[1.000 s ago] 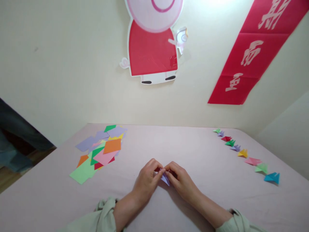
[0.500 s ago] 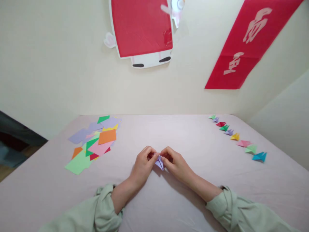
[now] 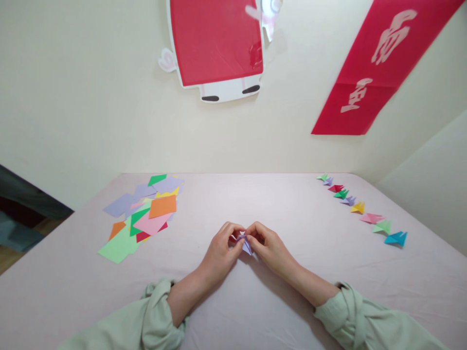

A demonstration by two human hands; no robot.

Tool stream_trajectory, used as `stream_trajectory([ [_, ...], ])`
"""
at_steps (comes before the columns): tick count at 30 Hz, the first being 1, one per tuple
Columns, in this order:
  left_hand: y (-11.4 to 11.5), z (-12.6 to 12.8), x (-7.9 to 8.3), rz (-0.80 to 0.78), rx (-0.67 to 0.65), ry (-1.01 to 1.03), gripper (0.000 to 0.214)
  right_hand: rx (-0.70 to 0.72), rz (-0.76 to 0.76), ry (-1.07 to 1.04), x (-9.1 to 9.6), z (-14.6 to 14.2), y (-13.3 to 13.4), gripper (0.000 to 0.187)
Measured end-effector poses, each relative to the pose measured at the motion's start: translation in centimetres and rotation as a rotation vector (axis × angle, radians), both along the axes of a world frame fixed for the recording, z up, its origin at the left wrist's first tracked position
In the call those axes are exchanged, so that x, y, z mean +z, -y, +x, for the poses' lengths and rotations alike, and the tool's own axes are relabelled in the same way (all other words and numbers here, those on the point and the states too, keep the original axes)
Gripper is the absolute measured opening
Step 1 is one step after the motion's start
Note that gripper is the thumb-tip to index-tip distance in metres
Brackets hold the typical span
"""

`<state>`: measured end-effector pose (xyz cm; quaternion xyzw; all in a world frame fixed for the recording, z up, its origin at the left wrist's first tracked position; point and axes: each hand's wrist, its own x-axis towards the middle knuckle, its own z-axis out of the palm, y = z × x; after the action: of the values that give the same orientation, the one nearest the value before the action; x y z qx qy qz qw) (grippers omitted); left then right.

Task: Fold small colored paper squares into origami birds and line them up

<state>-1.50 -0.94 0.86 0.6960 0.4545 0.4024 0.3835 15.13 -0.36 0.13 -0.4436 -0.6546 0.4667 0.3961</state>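
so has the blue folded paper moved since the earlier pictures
No. Against the red banner, the blue folded paper keeps its place at the row's near end, beside the light green folded paper; all three shift together with the camera.

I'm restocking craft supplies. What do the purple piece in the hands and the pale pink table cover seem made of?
Purple piece: looks like thin, matte paper, by its fold line and straight edges.
Table cover: probably matte cloth, as faint wrinkles cross it, though no weave shows.
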Motion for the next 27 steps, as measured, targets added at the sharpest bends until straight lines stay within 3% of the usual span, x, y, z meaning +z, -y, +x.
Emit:
stream_trajectory([
  [13, -0.11, -0.16, 0.16, 0.030, 0.045, -0.040, 0.011, 0.008, 0.020, 0.048, 0.14, -0.22, 0.20, 0.011],
  [27, -0.22, 0.09, 0.05, -0.084, 0.073, 0.047, 0.015, -0.009, 0.013, 0.055, 0.12, -0.10, 0.12, 0.008],
])
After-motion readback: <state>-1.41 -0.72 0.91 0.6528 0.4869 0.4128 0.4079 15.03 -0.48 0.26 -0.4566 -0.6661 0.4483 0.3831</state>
